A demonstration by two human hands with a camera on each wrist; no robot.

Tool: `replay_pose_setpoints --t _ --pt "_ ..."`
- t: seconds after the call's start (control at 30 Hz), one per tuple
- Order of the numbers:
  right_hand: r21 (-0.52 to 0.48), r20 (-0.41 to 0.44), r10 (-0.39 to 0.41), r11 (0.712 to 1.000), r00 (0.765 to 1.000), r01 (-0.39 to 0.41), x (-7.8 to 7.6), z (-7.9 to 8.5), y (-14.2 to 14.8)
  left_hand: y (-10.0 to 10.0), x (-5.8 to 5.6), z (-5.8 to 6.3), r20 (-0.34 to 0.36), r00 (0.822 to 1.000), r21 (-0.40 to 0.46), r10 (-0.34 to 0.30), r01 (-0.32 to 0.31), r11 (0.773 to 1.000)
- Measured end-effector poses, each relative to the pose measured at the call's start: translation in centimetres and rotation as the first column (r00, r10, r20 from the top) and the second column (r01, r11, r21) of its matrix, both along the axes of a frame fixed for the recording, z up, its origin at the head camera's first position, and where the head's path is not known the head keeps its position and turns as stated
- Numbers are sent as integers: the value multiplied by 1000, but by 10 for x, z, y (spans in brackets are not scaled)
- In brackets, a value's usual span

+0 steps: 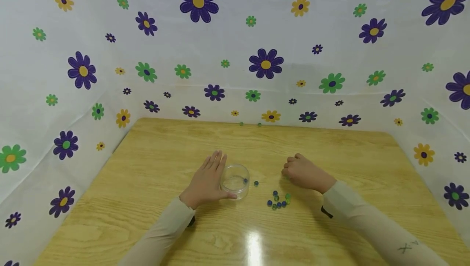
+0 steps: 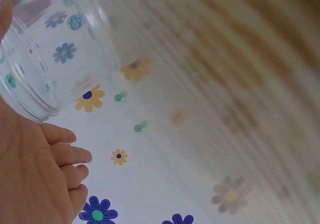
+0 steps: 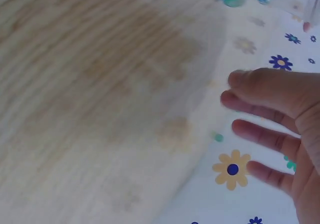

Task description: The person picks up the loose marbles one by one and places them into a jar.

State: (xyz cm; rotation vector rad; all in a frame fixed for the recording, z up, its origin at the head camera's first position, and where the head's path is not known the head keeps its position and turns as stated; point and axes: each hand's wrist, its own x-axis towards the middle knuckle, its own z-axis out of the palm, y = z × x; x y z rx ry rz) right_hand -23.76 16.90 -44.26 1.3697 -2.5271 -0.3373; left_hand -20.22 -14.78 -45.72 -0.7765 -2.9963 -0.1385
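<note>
The left hand (image 1: pixel 207 182) lies against the side of an upright clear jar (image 1: pixel 233 183), fingers straight and thumb spread along the near side. The right hand (image 1: pixel 302 172) is apart from the jar, fingers bent and thumb close to the forefinger; whether it pinches anything cannot be told. A blue marble (image 1: pixel 256 183) lies just beside the jar, nearer than the cluster of blue and green marbles (image 1: pixel 279 205) on the worktop (image 1: pixel 176 233). Two green marbles (image 1: pixel 259 124) sit along the far edge, before a flower-printed backdrop (image 1: pixel 227 37).
</note>
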Motion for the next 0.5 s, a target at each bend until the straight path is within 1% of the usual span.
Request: replay_pose_setpoints --t 0.13,0.2,0.3,0.5 --pt "-30 68 -83 996 994 85 0 10 1 0 -1 1 -1 1000 5 3 -3 1000" --pt "-45 107 -109 992 988 114 1 15 1 0 -1 1 2 1000 4 3 -3 1000" --pt "-60 146 -125 989 981 135 1 20 2 0 -2 -1 5 1000 2 2 -2 1000" --pt "-82 199 -129 986 971 148 5 32 2 -1 -3 -5 11 1000 -6 4 -4 1000"
